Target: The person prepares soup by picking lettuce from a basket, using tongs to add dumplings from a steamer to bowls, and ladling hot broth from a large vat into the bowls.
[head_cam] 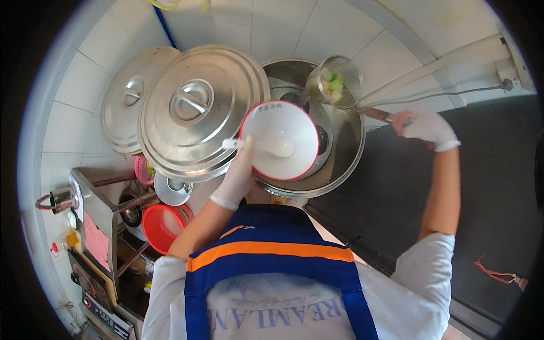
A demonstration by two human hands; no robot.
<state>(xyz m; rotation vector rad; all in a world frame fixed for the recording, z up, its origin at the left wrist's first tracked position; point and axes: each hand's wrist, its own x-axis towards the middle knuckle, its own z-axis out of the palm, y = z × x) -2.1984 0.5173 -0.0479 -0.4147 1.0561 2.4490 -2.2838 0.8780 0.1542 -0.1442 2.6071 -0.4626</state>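
Note:
My gloved left hand point(240, 174) grips a white bowl point(272, 123) with a red rim, its thumb pressing a white spoon point(234, 144) against the bowl's edge. The spoon's scoop rests inside the bowl. In my gloved right hand point(427, 126) is the handle of a mesh noodle strainer point(318, 89). Green and pale pieces of food point(333, 87) lie in the strainer, tilted over the far rim of a large round steel pot point(356, 142). The bowl hangs over this pot and hides part of its inside, where dark round openings show.
Left of the pot leans a large steel lid point(157, 127), with another lid point(114, 114) behind it. A red bucket point(159, 227) and a steel rack point(102, 204) stand at lower left. On the right is a dark flat surface point(488, 178); a power cable point(450, 92) runs along the wall.

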